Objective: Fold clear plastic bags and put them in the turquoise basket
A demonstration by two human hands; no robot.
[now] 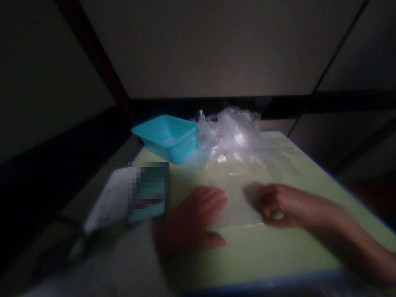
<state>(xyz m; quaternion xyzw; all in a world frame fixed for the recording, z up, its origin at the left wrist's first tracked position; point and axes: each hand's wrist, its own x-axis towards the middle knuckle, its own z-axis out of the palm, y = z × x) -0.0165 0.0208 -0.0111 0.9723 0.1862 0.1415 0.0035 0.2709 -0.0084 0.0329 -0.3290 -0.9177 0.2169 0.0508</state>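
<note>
My left hand [198,220] lies flat on the table [256,260], its fingers stretched out over the left edge of a flat clear plastic sheet or bag [236,206]. At the sheet's right side is my right hand [274,204], with the fingers curled and the thumb bent towards them. Whatever it may pinch is too small and blurred to make out. Behind both hands sits a crumpled heap of clear plastic [235,134], shiny and loosely piled.
A turquoise plastic basin [182,148] stands at the back left, touching the plastic heap. Left of my left hand are a partly pixelated dark green item [154,189] and a white sheet-like item [111,198]. Pale panels rise behind the table.
</note>
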